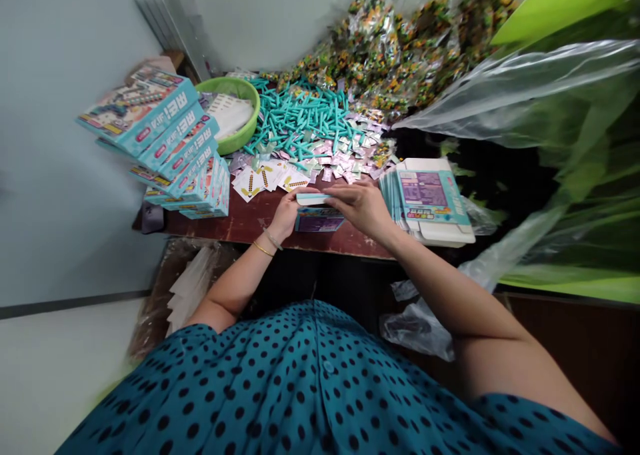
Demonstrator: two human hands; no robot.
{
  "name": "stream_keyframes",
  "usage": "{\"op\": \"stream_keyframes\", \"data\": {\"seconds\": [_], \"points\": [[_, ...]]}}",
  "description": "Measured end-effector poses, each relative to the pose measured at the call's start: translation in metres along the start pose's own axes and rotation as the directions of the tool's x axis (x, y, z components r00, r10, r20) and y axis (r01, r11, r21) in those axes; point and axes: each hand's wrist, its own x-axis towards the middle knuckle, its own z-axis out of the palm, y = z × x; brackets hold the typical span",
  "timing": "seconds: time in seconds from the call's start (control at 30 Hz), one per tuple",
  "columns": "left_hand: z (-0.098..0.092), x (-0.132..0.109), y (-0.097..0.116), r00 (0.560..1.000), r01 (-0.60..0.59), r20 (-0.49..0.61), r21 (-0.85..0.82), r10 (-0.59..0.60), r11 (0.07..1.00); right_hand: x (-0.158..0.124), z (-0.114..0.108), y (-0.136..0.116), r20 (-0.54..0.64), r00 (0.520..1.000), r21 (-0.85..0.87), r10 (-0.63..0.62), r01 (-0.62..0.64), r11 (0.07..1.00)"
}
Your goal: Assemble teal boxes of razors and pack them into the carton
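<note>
Polka-dot shirt fills my foreground. Left hand and right hand grip a carton at the worktop front edge, between stacked boxes and flat cartons; teal sticks crowd behind.

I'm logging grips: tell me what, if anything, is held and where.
The left hand grips a box by its upper left edge; the right hand holds its top flap's right end.

On the table, stacked boxes stand left, flat cartons right, and loose sticks behind the held box.
</note>
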Motion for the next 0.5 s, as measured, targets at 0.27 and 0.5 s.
{"op": "stream_keyframes", "data": {"seconds": [0.27, 0.5], "points": [[0.000, -0.018, -0.026, 0.945, -0.324, -0.011, 0.126, 0.327, 0.938, -0.016, 0.003, 0.009, -0.107, 0.994, -0.051, -0.033, 0.028, 0.998], [-0.019, -0.014, -0.029, 0.878, -0.478, 0.209, 0.462, 0.432, 0.747, -0.011, -0.007, 0.024, -0.083, 0.988, -0.065, -0.133, 0.128, 0.990]]}}
